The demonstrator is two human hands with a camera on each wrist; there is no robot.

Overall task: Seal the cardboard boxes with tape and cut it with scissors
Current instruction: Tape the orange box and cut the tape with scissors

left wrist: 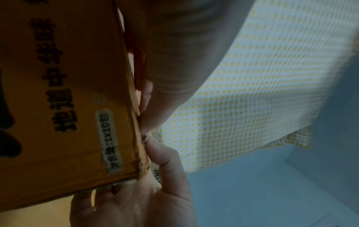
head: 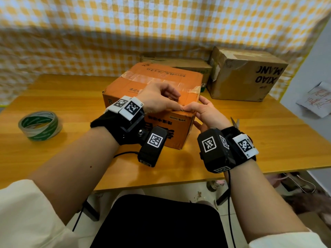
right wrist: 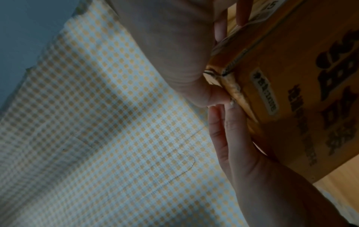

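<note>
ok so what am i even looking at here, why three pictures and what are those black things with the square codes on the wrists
No robot here: a person is working with bare hands. The black blocks strapped to the wrists are small cameras, marked with square codes. The big clear picture comes from a camera on the head, looking down. The two dark, tilted pictures come from the wrist cameras, looking along each hand.

On the wooden table stands an orange cardboard box with clear tape already along its top. The left hand and right hand meet at the box's near top edge, fingertips pinching or pressing something small there, probably a tape end; it is too small to tell. A tape roll lies to the left, and scissors peek out behind the right wrist. Brown cardboard boxes wait at the back.
</note>
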